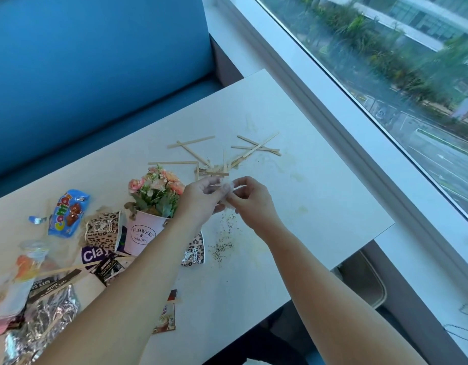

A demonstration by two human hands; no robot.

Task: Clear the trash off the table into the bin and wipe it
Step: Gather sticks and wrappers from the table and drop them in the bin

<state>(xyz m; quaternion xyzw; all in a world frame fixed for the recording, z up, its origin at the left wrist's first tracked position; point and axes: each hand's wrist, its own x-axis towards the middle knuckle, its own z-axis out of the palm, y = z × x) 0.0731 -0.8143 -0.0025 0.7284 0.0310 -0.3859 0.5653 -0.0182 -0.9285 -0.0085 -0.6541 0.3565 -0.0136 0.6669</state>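
Both hands meet just above the pot (pixel 142 234), toward the window side of it. The left hand (pixel 201 197) and the right hand (pixel 250 200) pinch a small pale, see-through scrap (pixel 226 189) between their fingertips, thumbs and forefingers closed on it from either side; what the scrap is, I cannot tell. It hangs clear of the table (pixel 319 185), not touching anything.

Right under the hands, beside the pot, dark crumbs (pixel 223 241) lie scattered on the white top. Beyond the hands, farther from the pot toward the blue seat back (pixel 96 61), thin wooden sticks (pixel 222 154) lie crossed and loose in a rough fan, some overlapping, with splinters at the near end.

The pot itself stands upright, pink, with flowers (pixel 156 188), and the left forearm crosses in front of it. Touching it on both sides are leopard-print wrappers (pixel 101 230). On the far side of the pot from the window sits a blue candy packet (pixel 68 213), and nearer the person than the pot a heap of foil, sachets and plastic (pixel 38 291) crowds that end right to the picture's edge.

From the pot toward the window (pixel 398 88) the tabletop is open, only faintly smeared, out to its corner and long edge, which runs along the white sill (pixel 332 114). I can make out no bin for certain.
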